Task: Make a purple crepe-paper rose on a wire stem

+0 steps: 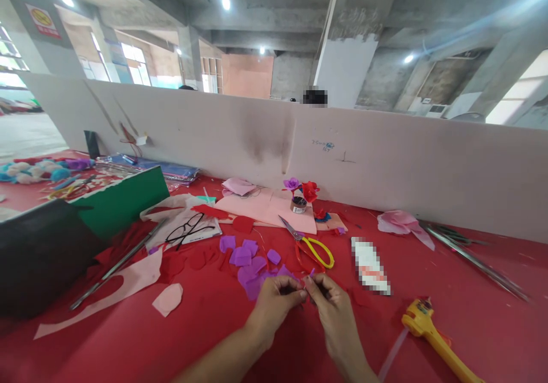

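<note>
Close together over the red table, my left hand (277, 297) and my right hand (331, 303) meet at the fingertips, both pinched. A small purple paper piece (312, 271) pokes out at the tips of my right hand. Whatever lies between the left fingers is too small and hidden to make out. Just beyond my left hand lies a loose pile of purple paper petals (243, 256). Scissors with yellow handles (317, 250) rest past the fingertips, blades pointing away to the left. Farther back, purple and red paper flowers (310, 191) stand in a small round holder (298, 204).
A yellow glue gun (432, 331) lies at the right, near a metal rod (475, 262). Eyeglasses (189, 230), pink paper scraps (169, 299) and a green board (124, 200) are on the left. A pale partition (205, 126) closes off the table's back.
</note>
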Action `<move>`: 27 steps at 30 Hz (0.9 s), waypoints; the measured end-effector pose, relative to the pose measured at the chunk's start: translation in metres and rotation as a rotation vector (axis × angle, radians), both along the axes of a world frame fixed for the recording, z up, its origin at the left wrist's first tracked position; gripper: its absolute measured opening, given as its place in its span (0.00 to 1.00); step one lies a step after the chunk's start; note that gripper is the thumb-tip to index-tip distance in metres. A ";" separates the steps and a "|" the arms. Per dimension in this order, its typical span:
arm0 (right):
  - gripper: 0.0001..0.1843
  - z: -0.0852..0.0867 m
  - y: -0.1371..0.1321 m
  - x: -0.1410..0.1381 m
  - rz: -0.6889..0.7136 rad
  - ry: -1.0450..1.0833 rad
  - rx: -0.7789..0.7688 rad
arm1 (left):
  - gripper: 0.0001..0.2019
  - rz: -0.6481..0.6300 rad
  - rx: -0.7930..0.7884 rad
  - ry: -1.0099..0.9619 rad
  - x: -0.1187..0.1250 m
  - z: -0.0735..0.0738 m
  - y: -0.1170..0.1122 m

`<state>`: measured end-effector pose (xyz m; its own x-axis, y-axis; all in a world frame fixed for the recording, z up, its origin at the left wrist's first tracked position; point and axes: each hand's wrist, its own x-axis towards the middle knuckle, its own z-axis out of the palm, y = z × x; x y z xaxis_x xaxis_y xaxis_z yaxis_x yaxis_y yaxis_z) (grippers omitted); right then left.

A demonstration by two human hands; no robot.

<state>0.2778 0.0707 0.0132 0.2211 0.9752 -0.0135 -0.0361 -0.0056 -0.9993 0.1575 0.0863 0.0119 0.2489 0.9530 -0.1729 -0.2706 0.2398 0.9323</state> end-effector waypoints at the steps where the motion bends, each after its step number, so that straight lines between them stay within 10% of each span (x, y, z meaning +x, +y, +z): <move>1: 0.19 0.000 0.000 0.000 0.005 -0.014 0.008 | 0.12 -0.004 0.001 -0.001 0.000 0.000 0.000; 27: 0.13 0.003 0.000 -0.002 0.061 0.123 0.051 | 0.09 0.006 -0.050 0.001 -0.007 0.003 0.001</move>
